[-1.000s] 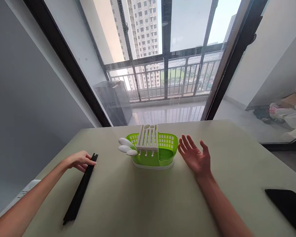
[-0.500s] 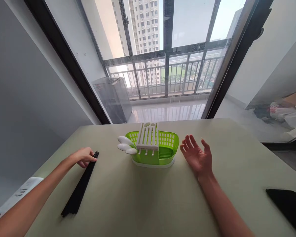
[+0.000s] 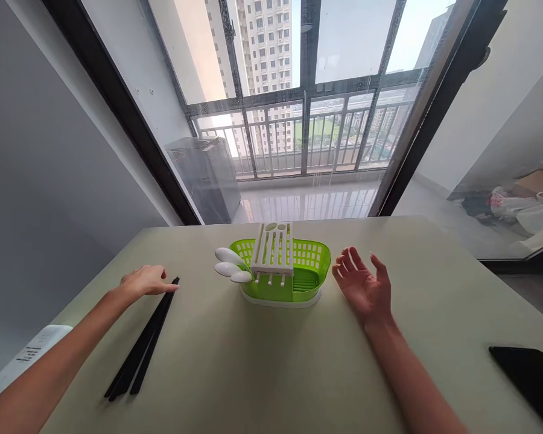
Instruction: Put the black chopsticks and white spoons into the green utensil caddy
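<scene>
Several long black chopsticks (image 3: 145,346) lie at a slant on the left of the table, close together at the far end and fanned at the near end. Over their far end is my left hand (image 3: 143,282), palm down. Its thumb rests at the chopstick tips, with the index finger raised apart from it; the other fingers are hidden. My right hand (image 3: 361,284) is open, palm up and empty, just right of the green basket (image 3: 305,295). On that basket sits a white slotted rack (image 3: 273,250) with small hooks. White spoons (image 3: 228,269) stick out at its left.
A black flat object (image 3: 531,380) lies at the table's right edge. At the lower left is a white device (image 3: 29,355), partly behind my left arm. Beyond the pale table (image 3: 262,374) stand a glass door and a balcony with a grey cabinet (image 3: 206,178).
The chopsticks have spread at their near end, with one now apart on the right. My left hand has lifted and its index finger has come away from them. My right hand stays nearly still.
</scene>
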`<action>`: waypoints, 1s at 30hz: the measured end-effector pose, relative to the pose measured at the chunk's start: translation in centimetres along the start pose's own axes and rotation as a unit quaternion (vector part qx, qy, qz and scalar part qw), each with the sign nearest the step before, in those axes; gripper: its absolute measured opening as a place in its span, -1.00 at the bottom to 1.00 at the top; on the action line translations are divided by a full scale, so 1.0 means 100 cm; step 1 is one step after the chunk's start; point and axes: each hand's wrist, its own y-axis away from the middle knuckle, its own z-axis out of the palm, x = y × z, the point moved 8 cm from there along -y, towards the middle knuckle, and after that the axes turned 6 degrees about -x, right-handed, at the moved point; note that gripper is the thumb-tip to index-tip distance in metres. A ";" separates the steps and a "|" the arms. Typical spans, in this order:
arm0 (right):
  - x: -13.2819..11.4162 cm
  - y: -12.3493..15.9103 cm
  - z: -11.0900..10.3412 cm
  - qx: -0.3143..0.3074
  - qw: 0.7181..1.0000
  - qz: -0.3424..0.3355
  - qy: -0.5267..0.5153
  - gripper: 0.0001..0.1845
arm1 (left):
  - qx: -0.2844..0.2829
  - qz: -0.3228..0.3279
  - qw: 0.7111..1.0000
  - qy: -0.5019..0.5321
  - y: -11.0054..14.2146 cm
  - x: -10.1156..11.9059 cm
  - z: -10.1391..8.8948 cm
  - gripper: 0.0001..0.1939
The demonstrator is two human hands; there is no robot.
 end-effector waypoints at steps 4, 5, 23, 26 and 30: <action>0.001 0.000 0.000 -0.006 1.000 0.003 0.008 -0.63 | 0.144 0.047 0.987 0.061 0.032 0.039 -0.035 -0.25; 0.001 0.000 -0.001 -0.007 1.000 0.003 0.013 -0.63 | 0.165 0.097 0.976 0.106 0.043 0.055 -0.041 -0.26; 0.004 -0.002 -0.003 -0.001 0.999 0.007 0.033 -0.65 | 0.287 0.553 0.777 0.086 0.132 0.188 -0.056 -0.22; 0.004 -0.002 -0.003 -0.001 0.999 0.008 0.031 -0.65 | 0.294 0.558 0.770 0.096 0.132 0.194 -0.056 -0.29; 0.005 -0.003 -0.003 -0.004 0.999 0.012 0.038 -0.65 | 0.292 0.553 0.768 0.136 0.130 0.200 -0.056 -0.40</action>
